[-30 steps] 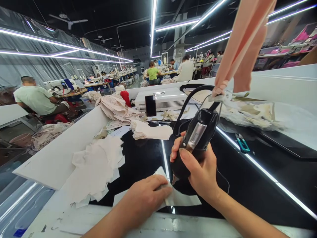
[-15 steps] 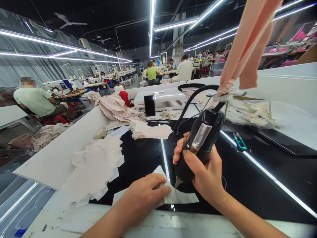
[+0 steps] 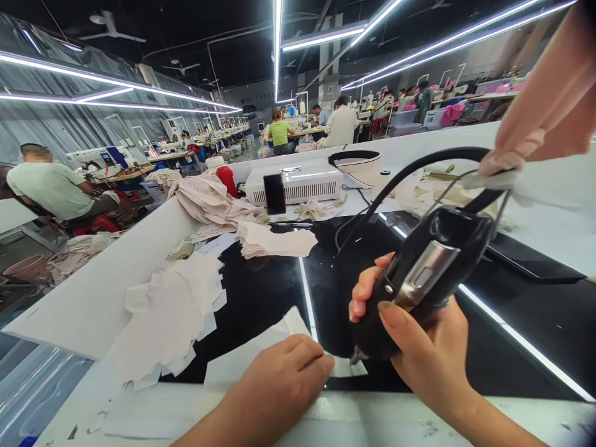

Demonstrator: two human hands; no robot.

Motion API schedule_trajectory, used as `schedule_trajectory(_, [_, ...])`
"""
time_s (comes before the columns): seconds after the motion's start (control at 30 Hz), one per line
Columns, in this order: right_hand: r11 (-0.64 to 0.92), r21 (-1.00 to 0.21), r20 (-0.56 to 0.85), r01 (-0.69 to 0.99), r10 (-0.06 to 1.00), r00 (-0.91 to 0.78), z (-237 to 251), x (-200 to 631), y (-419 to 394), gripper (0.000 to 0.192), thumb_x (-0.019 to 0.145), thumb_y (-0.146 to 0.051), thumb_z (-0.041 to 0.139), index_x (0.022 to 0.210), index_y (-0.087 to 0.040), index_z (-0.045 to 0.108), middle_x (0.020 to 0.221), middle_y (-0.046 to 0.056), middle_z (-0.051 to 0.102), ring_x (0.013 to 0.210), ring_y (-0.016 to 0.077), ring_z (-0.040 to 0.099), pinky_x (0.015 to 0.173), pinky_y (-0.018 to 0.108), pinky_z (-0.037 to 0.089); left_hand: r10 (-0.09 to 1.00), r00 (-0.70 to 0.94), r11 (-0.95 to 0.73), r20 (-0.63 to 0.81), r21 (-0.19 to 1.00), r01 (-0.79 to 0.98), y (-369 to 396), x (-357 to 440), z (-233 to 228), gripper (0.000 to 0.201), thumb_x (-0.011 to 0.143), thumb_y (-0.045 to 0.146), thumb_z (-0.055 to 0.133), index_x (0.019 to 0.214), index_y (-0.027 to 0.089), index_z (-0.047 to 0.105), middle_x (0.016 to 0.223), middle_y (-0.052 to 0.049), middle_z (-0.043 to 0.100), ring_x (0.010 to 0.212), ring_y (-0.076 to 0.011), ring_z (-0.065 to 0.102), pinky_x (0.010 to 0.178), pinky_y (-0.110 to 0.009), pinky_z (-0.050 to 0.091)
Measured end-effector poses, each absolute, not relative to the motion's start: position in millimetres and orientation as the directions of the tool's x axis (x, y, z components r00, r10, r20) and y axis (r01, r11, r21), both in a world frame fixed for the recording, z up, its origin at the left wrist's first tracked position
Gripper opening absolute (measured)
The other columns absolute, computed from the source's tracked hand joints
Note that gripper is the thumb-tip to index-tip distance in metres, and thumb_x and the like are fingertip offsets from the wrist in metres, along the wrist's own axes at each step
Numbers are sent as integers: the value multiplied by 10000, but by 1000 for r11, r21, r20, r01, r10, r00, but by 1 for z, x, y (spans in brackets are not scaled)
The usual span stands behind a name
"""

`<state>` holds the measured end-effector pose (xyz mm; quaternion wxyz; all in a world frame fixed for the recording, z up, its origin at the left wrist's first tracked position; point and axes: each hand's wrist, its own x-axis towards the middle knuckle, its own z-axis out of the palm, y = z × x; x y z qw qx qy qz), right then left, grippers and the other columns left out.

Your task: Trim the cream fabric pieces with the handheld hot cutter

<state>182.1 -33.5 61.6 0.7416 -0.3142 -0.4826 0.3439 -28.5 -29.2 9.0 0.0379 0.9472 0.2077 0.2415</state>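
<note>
— Black glass of the worktable (image 3: 261,298) runs under everything, lit strips mirrored in it. What have you got on it?

— Right hand (image 3: 419,354) is wrapped closed around the black cutting tool (image 3: 419,279), thumb laid along its metal plate, tip angled down so it meets the white fabric piece (image 3: 251,357) at its right edge. The cord (image 3: 410,177) loops up behind the tool toward a pink cloth strap (image 3: 549,105) that seems to carry its weight; I can't tell how it is fastened.

— And the other hand?

— Left hand (image 3: 284,379) lies flat on the fabric piece, fingers curled down and pressing, just left of the tool's tip. I judge that keeps the cloth from sliding on the slick glass.

— Room around the tool?

— Right of the tool the glass is bare out to the light strip. Left of it, past my pressing hand, a heap of cut white pieces (image 3: 172,316) spills over the table's pale border. Beyond the tool sit a folded stack (image 3: 274,241), a white box (image 3: 298,181) with a dark phone (image 3: 274,194) leaning on it, and beige cloth (image 3: 209,202). Near edge of the table sits just below my wrists.
</note>
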Motion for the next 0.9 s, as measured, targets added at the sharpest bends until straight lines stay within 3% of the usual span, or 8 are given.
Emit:
schedule_trajectory(0.23, [574,-791,502,-210,806,313,65,179,-36,366,909,-535,928,1049,-296,689,859,-13,737,600,159,681,514,282,611,418,793,-907,443,146,396,-31,-33,12,217,1164,109,484,1273,151,668,1062,-71,735,952,-211,725,850,-303,666])
schedule_trajectory(0.4, [566,-793,496,-226,815,301,69,176,-34,344,913,-472,920,1091,-308,676,824,-23,735,549,158,641,435,268,559,419,794,-903,440,111,415,-34,-34,13,260,1174,110,446,1299,163,667,1095,-79,735,975,-200,734,845,-287,669])
schedule_trajectory(0.9, [574,-790,522,-215,814,254,70,162,-20,222,946,-310,847,1052,-282,655,808,-24,734,582,152,675,536,275,610,428,769,-898,474,130,420,-35,-32,10,262,1157,103,461,1294,162,677,1107,-87,730,977,-228,722,842,-308,664])
